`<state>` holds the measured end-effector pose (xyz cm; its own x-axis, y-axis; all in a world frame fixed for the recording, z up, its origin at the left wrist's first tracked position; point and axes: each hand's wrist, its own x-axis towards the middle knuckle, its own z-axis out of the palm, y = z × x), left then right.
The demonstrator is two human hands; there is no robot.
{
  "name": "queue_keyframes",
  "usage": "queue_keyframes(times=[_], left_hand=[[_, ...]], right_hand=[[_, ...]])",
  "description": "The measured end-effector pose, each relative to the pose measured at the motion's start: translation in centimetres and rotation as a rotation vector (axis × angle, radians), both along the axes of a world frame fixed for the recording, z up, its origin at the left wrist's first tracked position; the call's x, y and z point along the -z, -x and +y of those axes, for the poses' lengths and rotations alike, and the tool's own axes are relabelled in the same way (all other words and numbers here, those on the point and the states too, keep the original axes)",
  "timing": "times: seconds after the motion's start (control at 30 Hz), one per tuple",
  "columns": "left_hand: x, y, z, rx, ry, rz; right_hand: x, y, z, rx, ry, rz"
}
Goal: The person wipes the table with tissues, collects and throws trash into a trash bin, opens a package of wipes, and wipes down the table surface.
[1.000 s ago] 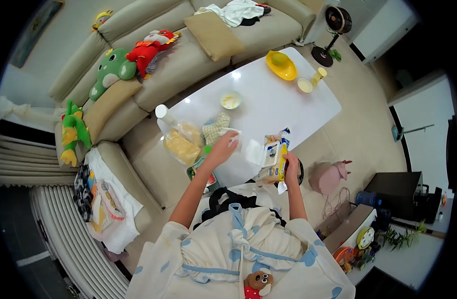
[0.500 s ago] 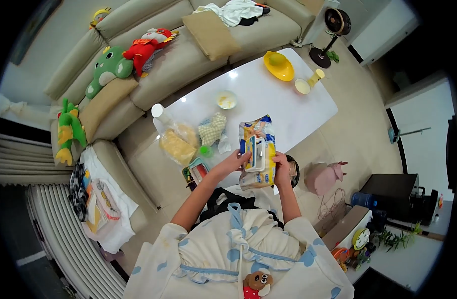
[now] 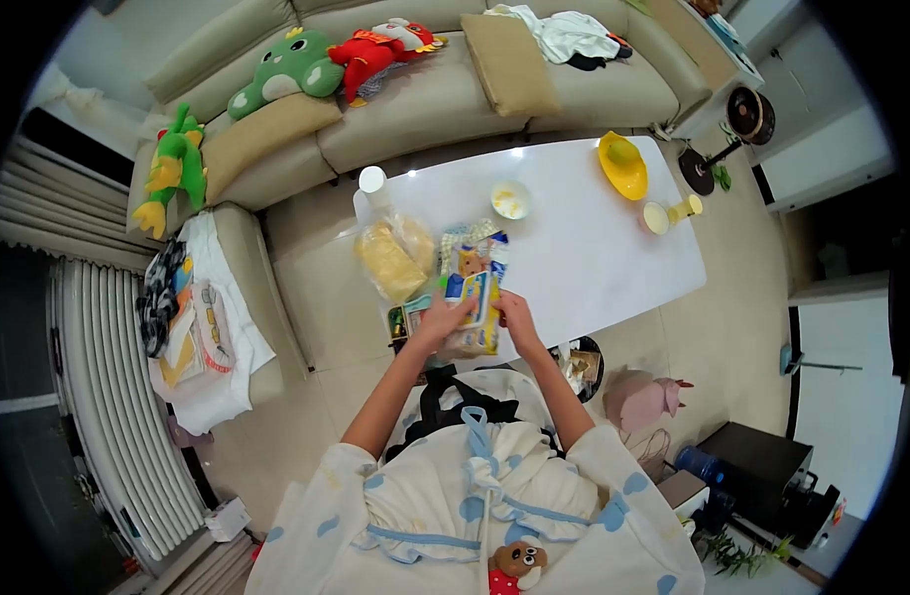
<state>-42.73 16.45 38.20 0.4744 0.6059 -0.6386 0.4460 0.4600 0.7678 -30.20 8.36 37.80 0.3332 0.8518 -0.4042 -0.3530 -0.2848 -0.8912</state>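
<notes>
Over the near edge of the white table (image 3: 594,248), left of its middle, the soft pack (image 3: 489,337) is held up by both hands, and what a bright wrapper: yellow, blue and white, shiny and creased, with a picture printed towards its far end. A raised lid (image 3: 467,297) in blue, yellow and white is seen on its face, partly covered by the left hand (image 3: 447,322), whose fingers are wrapped over the left side. The right edge is pinched by the fingers of the right hand (image 3: 516,322). Just left, a clear bag of yellowish food (image 3: 393,266) is seen; beyond the pack, a checkered cloth (image 3: 460,234) is partly hidden.
</notes>
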Motion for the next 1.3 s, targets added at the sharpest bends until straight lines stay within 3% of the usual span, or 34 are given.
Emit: queue_keyframes(times=[0.07, 0.13, 0.3, 0.37, 0.43, 0.47, 0.53, 0.6, 0.73, 0.83, 0.97, 1.03, 1.1, 1.3], left_hand=[[2.5, 1.8, 1.1, -0.049, -0.024, 0.110], [9.8, 4.3, 1.5, -0.368, -0.188, 0.097], [8.6, 8.4, 0.4, -0.392, -0.150, 0.020], [9.8, 9.6, -0.7, -0.371, -0.133, 0.021], [12.5, 10.3, -2.1, -0.393, -0.140, 0.164], [11.5, 10.3, -2.8, -0.414, -0.098, 0.134], [13.4, 10.8, -3.9, -0.288, -0.113, 0.117], [14.5, 10.5, -5.1, -0.166, -0.115, 0.088], [13.1, 8.6, -6.6, 0.004, -0.086, 0.016], [14.2, 7.0, -7.6, 0.133, -0.041, -0.072], [15.8, 4.9, -9.1, 0.335, -0.064, 0.051], [16.9, 4.2, -10.3, 0.313, -0.037, 0.046], [18.1, 3.6, -11.8, 0.280, -0.007, 0.057], [22.0, 0.9, -14.9, 0.068, 0.146, 0.116]], right_hand=[[1.6, 0.9, 2.5, -0.064, 0.043, 0.002], [3.7, 2.0, 5.0, -0.157, 0.024, -0.065], [8.3, 2.8, 11.3, -0.215, 0.047, 0.074], [9.0, 2.3, 13.7, -0.352, 0.086, -0.088], [16.2, 0.4, 15.7, -0.561, -0.039, -0.643], [18.1, -1.0, 15.4, -0.682, -0.098, -0.927], [17.0, -2.2, 13.0, -0.520, 0.233, -0.941], [19.1, -3.1, 10.7, -0.248, 0.374, -0.850], [21.2, -5.3, 2.2, -0.044, 0.386, -0.909], [21.9, -5.6, -3.0, -0.154, 0.549, -0.911], [24.6, -4.6, -5.0, -0.299, 0.498, -0.945], [26.0, -4.5, -3.7, -0.390, 0.429, -0.955], [28.8, -4.7, -1.3, -0.303, 0.396, -0.919], [30.0, -5.8, 6.6, -0.127, 0.418, -1.056]])
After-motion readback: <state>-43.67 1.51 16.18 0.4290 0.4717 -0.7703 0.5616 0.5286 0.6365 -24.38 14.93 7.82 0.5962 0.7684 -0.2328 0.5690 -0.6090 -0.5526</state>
